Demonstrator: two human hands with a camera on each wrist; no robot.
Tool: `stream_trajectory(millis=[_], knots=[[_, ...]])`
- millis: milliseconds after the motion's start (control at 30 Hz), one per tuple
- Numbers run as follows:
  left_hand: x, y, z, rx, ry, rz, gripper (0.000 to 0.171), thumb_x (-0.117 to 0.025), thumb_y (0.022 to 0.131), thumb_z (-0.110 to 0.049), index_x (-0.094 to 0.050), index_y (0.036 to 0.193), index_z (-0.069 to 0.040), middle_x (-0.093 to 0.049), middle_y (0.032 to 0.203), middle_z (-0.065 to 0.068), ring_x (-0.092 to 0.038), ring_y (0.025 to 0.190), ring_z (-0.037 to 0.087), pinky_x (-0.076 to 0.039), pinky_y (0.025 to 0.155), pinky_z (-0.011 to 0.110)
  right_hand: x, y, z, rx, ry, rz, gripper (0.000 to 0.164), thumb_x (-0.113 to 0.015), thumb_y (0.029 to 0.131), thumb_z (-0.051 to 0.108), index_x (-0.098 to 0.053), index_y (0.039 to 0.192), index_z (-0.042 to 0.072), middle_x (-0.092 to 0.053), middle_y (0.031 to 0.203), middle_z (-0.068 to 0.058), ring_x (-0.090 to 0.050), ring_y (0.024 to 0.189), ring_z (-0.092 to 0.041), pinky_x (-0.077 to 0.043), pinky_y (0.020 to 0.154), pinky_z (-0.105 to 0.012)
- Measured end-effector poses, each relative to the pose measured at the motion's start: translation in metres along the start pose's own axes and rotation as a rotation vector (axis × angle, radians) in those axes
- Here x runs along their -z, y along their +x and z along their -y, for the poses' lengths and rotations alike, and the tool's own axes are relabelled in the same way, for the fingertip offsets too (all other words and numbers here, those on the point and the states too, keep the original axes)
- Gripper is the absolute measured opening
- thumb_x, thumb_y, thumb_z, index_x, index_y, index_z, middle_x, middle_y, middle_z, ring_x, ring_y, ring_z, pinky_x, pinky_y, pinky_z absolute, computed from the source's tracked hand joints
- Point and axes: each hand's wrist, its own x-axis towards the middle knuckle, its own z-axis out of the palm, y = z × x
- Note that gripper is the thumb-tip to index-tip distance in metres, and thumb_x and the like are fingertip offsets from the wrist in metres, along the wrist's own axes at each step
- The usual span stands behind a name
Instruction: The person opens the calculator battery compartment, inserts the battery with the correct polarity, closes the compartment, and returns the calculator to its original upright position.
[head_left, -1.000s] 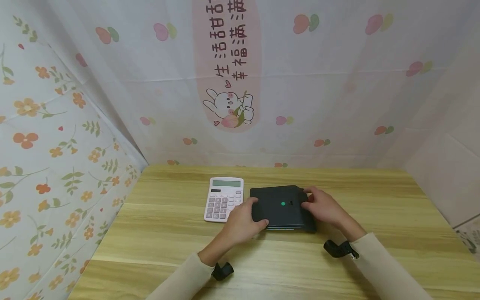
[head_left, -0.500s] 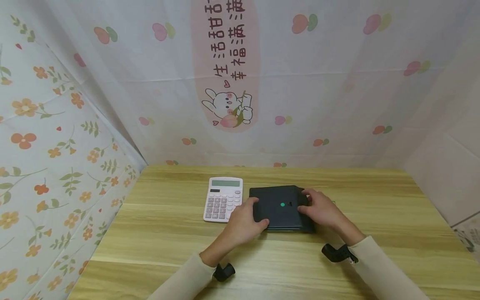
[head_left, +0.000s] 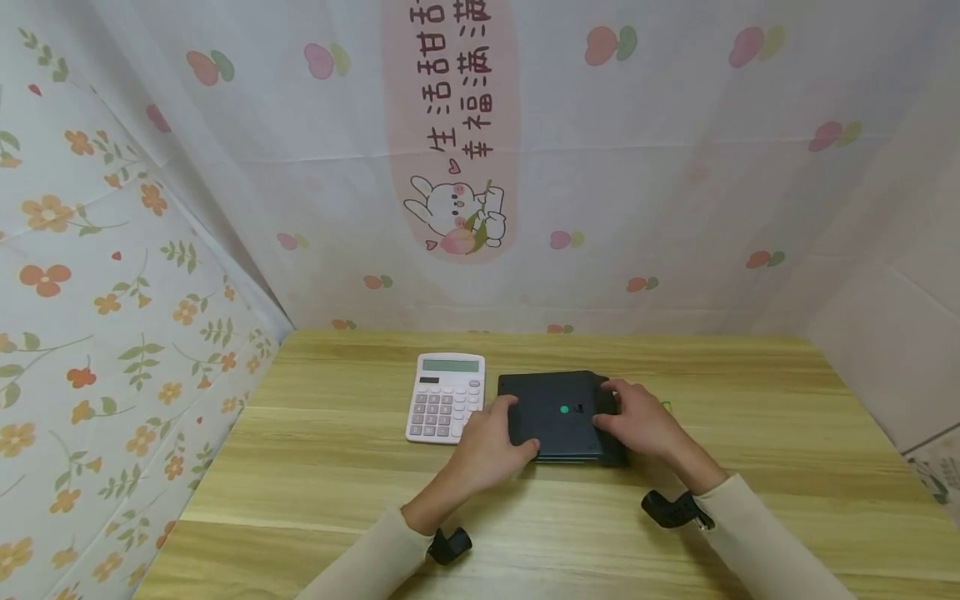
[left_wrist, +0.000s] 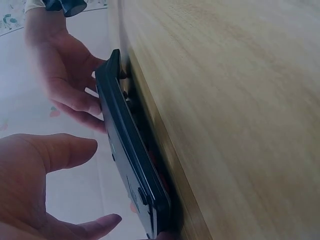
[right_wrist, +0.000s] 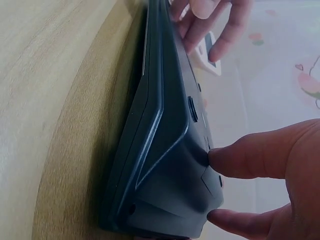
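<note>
A black calculator (head_left: 551,429) lies face down on the wooden table, its back with a green dot, small feet and a thicker right end turned up. My left hand (head_left: 483,446) holds its left end, thumb at the near corner and fingers at the left edge. Over the thick right end, my right hand (head_left: 641,421) grips with the thumb on the back and the index finger at the far corner. In the right wrist view, that thumb touches the calculator's back (right_wrist: 200,135) beside a seam. The calculator's keys are hidden underneath.
A white calculator (head_left: 431,400) lies face up to the left, partly behind my left hand. A small green item (head_left: 667,407) shows behind my right hand. A patterned curtain (head_left: 337,208) hangs along the table's far edge.
My right thumb has slid slightly left across the calculator's back, and the raised near edge looks lower. The green item has come into view. My left hand stays nearly still.
</note>
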Motion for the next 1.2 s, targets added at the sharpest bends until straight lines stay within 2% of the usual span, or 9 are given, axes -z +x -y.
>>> stream_trajectory(millis=[200,533,1200], knots=[[-0.012,0.006,0.012,0.011,0.003,-0.017,0.078,-0.085,0.088,-0.036,-0.057,0.151,0.001,-0.067,0.144,0.025,-0.064,0.129,0.047,-0.053,0.104,0.061,-0.001,-0.001,0.002,0.010,-0.020,0.000,0.063,-0.074,0.100,0.018,-0.053,0.149,-0.016,-0.057,0.144,-0.042,-0.058,0.131,-0.057,-0.051,0.103,-0.067],[-0.009,0.005,0.006,0.025,-0.011,-0.013,0.074,-0.084,0.090,-0.037,-0.059,0.150,-0.002,-0.066,0.145,0.023,-0.062,0.130,0.048,-0.050,0.106,0.062,-0.002,-0.002,0.003,0.007,-0.032,0.007,0.062,-0.074,0.101,0.019,-0.054,0.149,-0.015,-0.057,0.143,-0.040,-0.059,0.130,-0.056,-0.051,0.101,-0.067],[-0.010,0.004,0.007,0.040,-0.011,-0.026,0.074,-0.084,0.090,-0.037,-0.059,0.150,-0.002,-0.067,0.145,0.022,-0.061,0.131,0.047,-0.048,0.108,0.062,-0.002,-0.005,0.004,0.012,-0.029,0.009,0.064,-0.073,0.101,0.019,-0.052,0.150,-0.015,-0.056,0.144,-0.041,-0.058,0.129,-0.056,-0.051,0.101,-0.066]])
